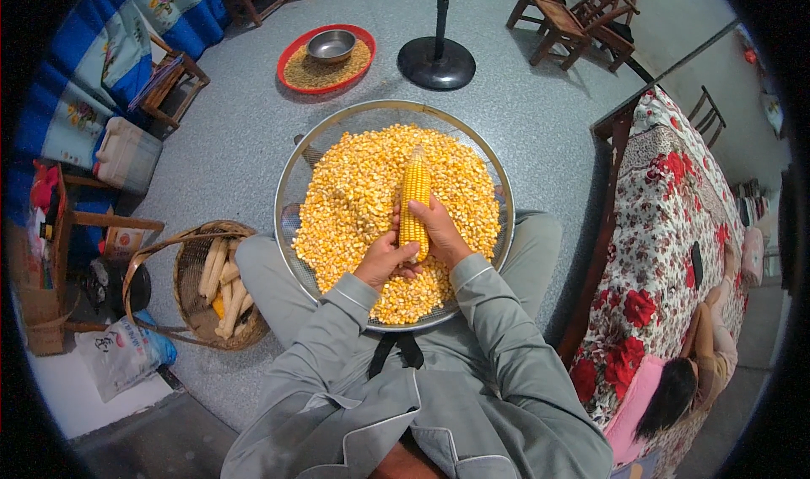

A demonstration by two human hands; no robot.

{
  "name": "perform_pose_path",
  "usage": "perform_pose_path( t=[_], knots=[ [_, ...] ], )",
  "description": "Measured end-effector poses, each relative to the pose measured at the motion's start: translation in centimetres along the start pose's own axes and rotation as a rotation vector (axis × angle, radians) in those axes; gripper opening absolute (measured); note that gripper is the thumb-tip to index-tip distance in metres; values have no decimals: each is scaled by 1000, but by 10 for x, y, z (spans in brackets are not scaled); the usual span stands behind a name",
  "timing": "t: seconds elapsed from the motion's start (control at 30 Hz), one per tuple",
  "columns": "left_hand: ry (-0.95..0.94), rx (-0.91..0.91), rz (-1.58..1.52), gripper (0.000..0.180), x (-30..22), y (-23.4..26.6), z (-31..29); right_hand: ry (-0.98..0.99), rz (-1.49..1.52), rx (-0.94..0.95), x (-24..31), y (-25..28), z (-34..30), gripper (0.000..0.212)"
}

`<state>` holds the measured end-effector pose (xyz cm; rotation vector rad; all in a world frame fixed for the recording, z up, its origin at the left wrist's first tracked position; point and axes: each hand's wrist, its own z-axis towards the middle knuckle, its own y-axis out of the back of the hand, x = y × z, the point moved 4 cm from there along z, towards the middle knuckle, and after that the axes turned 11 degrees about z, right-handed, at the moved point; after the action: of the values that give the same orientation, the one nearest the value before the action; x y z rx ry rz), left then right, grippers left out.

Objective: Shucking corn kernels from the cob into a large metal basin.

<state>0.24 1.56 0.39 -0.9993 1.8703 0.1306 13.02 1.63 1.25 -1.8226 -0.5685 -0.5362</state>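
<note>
An ear of corn [416,184] with full rows of yellow kernels stands tip-away between my two hands. My left hand [389,254] wraps its lower left side, thumb across the base. Along the lower right side, my right hand [440,228] grips it with the thumb lying on the kernels. Both hands are over a round wire-mesh sieve [289,184] with a metal rim, resting at my lap. A wide heap of loose corn kernels [346,196] fills most of it. The fingers beneath the ear are partly hidden.
Left of my knee, a wicker basket [187,264] holds several pale bare cobs [213,270]. Beyond the sieve sit a red tray [369,40] of grain with a metal bowl [331,45], and a black stand base [438,63]. A person [704,352] lies on the floral bed [645,251] at right.
</note>
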Motion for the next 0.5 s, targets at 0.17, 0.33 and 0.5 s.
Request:
perform_pose_path(
  t=[0.17, 0.33, 0.5],
  knots=[
    [-49, 30, 1, 44, 6, 1, 3, -6, 66, 3, 4, -2, -1, 32],
    [-127, 27, 23, 47, 3, -4, 3, -10, 19, -11, -1, 3, 2, 30],
    [-9, -99, 19, 47, -6, -9, -2, 17, -28, 10, -3, 4, 3, 34]
  ],
)
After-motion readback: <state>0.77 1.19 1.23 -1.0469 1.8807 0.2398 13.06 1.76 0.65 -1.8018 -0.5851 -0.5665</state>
